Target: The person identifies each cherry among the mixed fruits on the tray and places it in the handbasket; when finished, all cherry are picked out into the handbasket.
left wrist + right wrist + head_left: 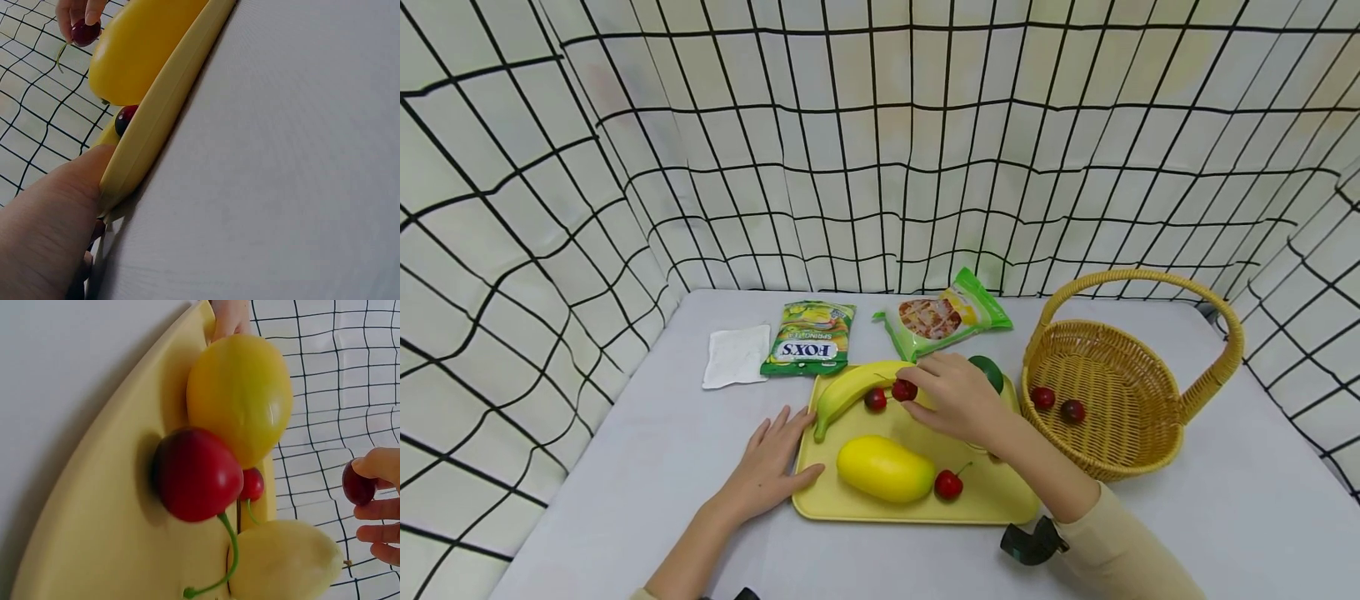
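Yellow tray [992, 502]: I watch from far away, and I tell where things are by this tray. It sits on the white tabletop [625, 475].
Right hand [958, 396]: Over the far half of the tray. I see its grip clamped, finger and thumb pinching the dark cherry [905, 389].
Dark cherry: Right at those fingertips, held up over the far half of the tray. It is round, so it has no long side, but a thin green stem pokes out past the fingers.
Left hand [772, 462]: At the tray's left edge, touching it. Its grip is apart, fingers spread, and it holds nothing.
Basket [1131, 467]: Just right of the tray, handle up, with two cherries [1073, 411] inside. The right hand is nearer to it than the left. The dark cherry is on the tray's side, so the tray's right edge comes between them.
Banana [844, 393]: In the tray's far left part, with a small cherry [876, 400] inside its bend.
Mango [883, 469]: In the tray's near half, its long way going left to right. A red cherry [949, 485] sits by its right end.
Green fruit [987, 372]: In the tray's far right part, partly hidden, so I cannot tell its kind.
Bags: The candy bag [808, 337] and snack bag [943, 318] lie past the tray's far edge.
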`<state>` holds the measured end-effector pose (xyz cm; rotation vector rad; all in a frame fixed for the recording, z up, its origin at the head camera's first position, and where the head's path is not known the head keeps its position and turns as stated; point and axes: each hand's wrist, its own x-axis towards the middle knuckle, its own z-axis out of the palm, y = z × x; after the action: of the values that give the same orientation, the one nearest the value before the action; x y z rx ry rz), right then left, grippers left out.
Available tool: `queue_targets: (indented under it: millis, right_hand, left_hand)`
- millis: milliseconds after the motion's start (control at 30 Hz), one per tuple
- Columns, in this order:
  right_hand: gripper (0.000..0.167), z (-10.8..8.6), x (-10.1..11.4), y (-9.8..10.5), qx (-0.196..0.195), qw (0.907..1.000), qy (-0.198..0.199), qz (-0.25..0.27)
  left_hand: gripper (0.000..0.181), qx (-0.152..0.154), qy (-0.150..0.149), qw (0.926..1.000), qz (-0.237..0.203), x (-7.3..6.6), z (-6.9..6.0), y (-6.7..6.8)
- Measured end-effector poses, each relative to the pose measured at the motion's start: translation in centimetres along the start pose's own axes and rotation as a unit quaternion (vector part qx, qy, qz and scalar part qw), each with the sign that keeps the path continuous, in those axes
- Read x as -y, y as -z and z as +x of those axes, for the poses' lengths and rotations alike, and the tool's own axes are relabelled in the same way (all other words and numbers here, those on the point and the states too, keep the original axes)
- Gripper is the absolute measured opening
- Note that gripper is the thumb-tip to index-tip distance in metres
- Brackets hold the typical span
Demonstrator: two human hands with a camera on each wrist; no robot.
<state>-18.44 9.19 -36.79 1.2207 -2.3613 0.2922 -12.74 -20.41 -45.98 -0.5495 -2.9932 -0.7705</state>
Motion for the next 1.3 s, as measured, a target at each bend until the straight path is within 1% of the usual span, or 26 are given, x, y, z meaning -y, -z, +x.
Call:
queue_targets:
  millis: [200,367,600,800,1133,1300]
  right_hand:
    - [0.031,-1.5,-0.7,0.8,-0.016,0.9994,-0.029,-0.005]
    - [0.033,-2.5,-1.0,1.3,-0.028,0.9987,-0.043,0.000]
    - [0.032,-3.8,-1.3,1.9,-0.033,0.9970,-0.068,-0.018]
    - [0.038,-5.0,-1.7,2.5,-0.035,0.9947,-0.094,-0.024]
    - [0.033,-7.4,-3.4,3.6,-0.044,0.9916,-0.118,-0.028]
    - [0.035,-8.6,-4.5,4.1,-0.040,0.9902,-0.130,-0.030]
  left_hand:
    - [0.073,-0.002,0.000,1.0000,0.000,0.0,0.1,0.0]
    - [0.073,0.001,0.000,1.0000,0.005,0.0,0.0,0.0]
    - [0.074,0.001,0.001,1.0000,0.003,0.1,0.0,0.1]
    - [0.074,0.001,-0.001,1.0000,0.000,0.0,0.1,0.1]
    - [0.073,-0.003,-0.002,1.0000,-0.001,0.0,0.0,0.0]
    - [0.072,-0.007,-0.004,1.0000,-0.002,0.0,0.1,0.0]
